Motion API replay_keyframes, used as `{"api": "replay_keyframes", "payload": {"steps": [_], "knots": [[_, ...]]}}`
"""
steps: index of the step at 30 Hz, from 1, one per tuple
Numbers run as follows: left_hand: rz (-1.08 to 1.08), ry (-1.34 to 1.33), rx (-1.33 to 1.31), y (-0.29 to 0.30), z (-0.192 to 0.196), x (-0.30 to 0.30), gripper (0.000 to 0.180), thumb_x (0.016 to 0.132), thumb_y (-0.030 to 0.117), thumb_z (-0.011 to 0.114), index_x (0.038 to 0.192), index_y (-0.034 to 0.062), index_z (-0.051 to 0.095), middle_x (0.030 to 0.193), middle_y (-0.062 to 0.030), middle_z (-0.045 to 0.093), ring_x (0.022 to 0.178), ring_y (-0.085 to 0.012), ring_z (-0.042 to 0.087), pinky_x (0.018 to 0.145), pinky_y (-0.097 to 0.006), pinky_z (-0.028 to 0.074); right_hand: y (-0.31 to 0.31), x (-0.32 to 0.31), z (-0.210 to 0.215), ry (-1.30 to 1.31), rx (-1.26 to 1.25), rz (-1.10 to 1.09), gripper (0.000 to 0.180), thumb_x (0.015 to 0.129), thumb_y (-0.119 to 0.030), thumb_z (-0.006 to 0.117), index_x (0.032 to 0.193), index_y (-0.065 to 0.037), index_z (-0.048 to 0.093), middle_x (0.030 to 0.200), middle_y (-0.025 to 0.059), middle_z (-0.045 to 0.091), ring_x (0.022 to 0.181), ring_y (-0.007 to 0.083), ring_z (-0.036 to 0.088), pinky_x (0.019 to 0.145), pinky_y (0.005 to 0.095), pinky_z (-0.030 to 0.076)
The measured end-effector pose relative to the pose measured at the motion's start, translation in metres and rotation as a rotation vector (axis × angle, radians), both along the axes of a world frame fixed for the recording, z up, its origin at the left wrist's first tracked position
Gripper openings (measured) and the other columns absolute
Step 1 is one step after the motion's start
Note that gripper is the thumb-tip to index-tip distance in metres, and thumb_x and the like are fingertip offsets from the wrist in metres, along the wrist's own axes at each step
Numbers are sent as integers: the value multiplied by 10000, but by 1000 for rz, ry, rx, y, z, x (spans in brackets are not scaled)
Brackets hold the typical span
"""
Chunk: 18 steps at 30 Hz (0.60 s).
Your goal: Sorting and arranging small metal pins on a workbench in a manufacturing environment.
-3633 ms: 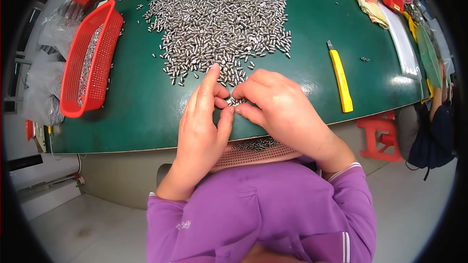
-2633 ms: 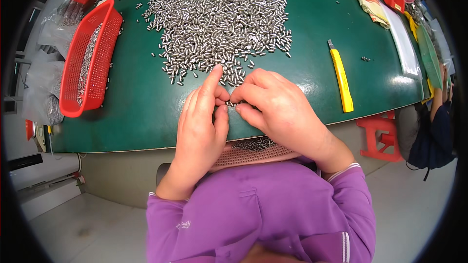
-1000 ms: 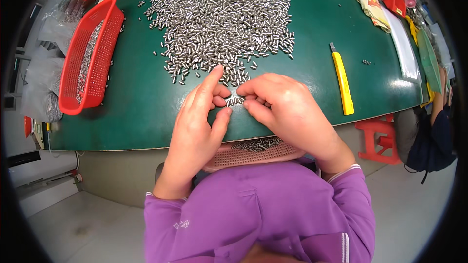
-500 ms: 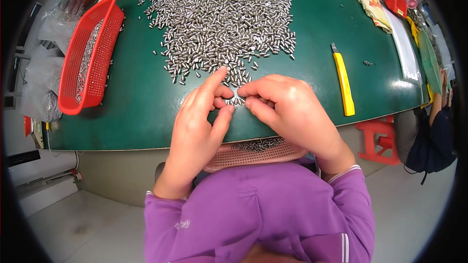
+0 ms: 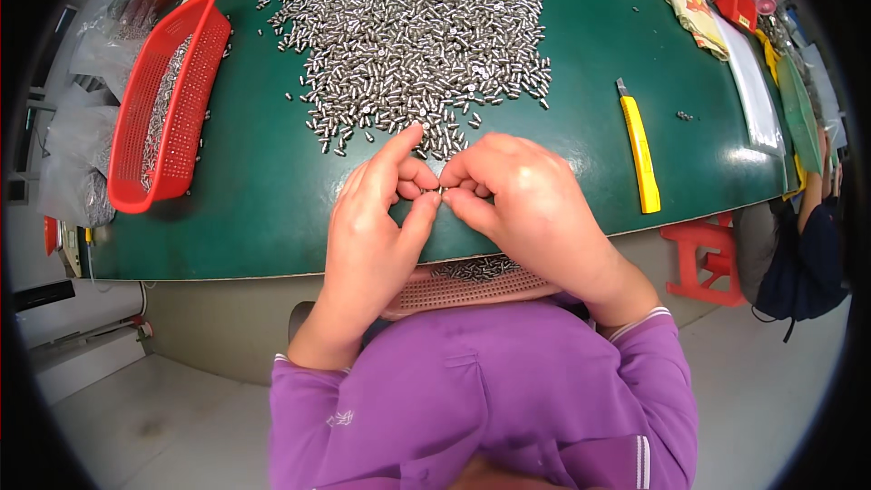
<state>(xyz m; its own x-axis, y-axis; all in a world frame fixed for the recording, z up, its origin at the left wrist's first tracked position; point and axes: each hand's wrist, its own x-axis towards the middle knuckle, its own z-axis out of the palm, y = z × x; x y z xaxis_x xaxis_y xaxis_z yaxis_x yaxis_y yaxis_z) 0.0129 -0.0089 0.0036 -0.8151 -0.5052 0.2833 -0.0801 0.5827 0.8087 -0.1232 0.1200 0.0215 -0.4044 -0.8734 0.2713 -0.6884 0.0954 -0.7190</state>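
Note:
My left hand (image 5: 367, 222) and my right hand (image 5: 535, 204) meet fingertip to fingertip over the green table, just below a big pile of small silvery bullet-shaped metal pieces (image 5: 426, 45). A few of these pieces show as a sliver between the touching fingertips; the fingers hide the rest. The left thumb and middle finger close in on them, while its index finger points up to the near edge of the pile. On the right, thumb and index finger are pinched together on the pieces.
A red perforated basket (image 5: 205, 91) with metal pieces stands at the left. To the right lies a yellow utility knife (image 5: 641, 159), blade out. Below the table edge, a pink basket (image 5: 467, 293) holds more pieces. A red stool (image 5: 703, 259) and another person (image 5: 807, 249) are at far right.
My hands have come together, the right moving slightly left and the left slightly right. The small group of metal pieces between them is now mostly covered by the fingers.

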Motion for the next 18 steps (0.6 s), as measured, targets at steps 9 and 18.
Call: {"api": "replay_keyframes", "payload": {"steps": [9,18], "knots": [[-10,-45,0,0,6,1,614,804,-78,725,1391,35,584,938,6,665,856,-96,605,773,-260,468,2,2,-5,1,-28,-10,144,793,-73,748,912,-49,669,885,94,648,846,325,645,736,438,533],[-90,-100,1,-4,15,-1,581,799,-112,674,1356,39,602,914,-3,629,822,-114,568,762,-268,463,3,3,-6,-17,-64,-15,130,811,-75,744,922,-56,678,886,100,658,859,334,652,746,443,535]]}}
